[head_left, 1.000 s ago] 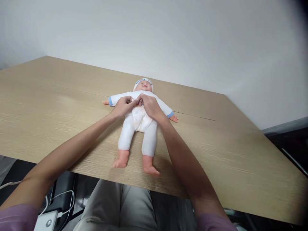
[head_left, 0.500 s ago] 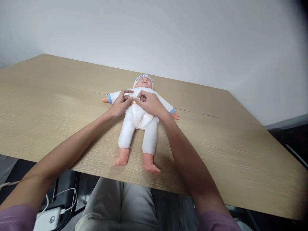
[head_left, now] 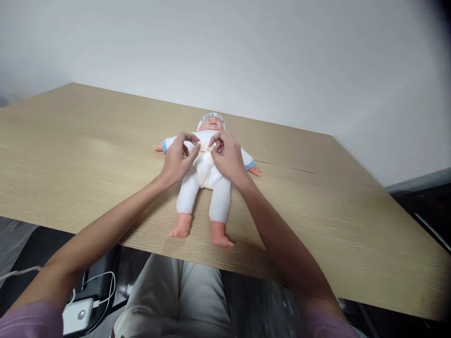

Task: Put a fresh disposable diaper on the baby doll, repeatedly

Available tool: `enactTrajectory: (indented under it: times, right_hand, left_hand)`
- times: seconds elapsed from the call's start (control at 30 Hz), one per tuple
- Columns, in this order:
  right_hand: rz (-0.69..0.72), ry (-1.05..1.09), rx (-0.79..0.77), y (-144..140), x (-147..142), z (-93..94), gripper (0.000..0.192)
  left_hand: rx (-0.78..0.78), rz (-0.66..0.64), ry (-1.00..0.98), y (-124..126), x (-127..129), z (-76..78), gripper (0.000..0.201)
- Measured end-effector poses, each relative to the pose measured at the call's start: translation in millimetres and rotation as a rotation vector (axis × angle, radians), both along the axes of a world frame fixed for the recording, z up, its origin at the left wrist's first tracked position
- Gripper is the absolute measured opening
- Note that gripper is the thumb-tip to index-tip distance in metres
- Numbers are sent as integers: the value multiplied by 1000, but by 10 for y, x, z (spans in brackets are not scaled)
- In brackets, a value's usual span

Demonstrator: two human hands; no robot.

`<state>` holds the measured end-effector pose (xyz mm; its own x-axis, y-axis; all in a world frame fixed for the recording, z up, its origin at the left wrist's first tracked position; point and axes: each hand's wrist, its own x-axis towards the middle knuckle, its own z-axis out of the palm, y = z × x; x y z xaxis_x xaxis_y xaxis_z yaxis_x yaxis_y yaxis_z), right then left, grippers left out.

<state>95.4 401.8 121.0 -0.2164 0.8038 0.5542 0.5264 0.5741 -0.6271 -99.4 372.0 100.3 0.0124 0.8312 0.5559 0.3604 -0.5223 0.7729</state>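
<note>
**Both hands pinch the front of a baby doll's suit**

Nearest of all, below the bench edge, are the person's grey-trousered lap and, down to the left of the left forearm, a white charger block point(head_left: 78, 315) with its cable. The wooden bench point(head_left: 352, 225) runs away from there.

The baby doll point(head_left: 204, 173) lies on its back straight ahead of both hands, its long axis running away from the person: bare feet nearest the bench edge, legs in white, then the trunk, then the capped head farthest off, just beyond the fingertips. Its arms are spread out to either side, under and past the two wrists.

The left hand point(head_left: 178, 157) and the right hand point(head_left: 227, 157) meet over the doll's chest, about equally near it, one on each side of its midline. Each is closed in a thumb-and-finger pinch on the white cloth of the suit, with a thin yellowish edge stretched between the two pinches; what that edge is cannot be told. The knuckles are raised, the palms off the doll.
</note>
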Motion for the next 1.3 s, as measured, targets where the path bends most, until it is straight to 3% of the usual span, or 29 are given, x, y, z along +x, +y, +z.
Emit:
enactTrajectory:
  times: [0.1,0.2,0.3,0.43,0.53,0.7,1.0,1.3]
  right_hand:
    - [87,-28,-8,-522,115,-41,7]
    - [256,-143,-190,-973,334,-191,3]
    - [209,-252,-247,-1157,507,-350,4]
    - [-82,-225,-215,-1068,500,-466,18]
    - [-147,-325,-146,-986,390,-522,24]
    - [-179,-377,-42,-991,312,-637,28]
    - [-108,-299,-60,-1084,332,-661,12]
    - [-86,-345,-89,-1107,320,-708,30]
  left_hand:
    - [-16,-201,197,-378,-26,115,47]
    - [-63,-413,517,-576,-120,28,51]
    - [-88,-369,637,-581,-213,-144,41]
    - [-148,-229,513,-489,-213,-236,39]
    - [-166,-177,509,-447,-143,-211,43]
    - [-147,-183,515,-408,-93,-256,40]
    - [-25,-175,427,-452,-130,-346,20]
    - [-91,-215,422,-441,-116,-311,19]
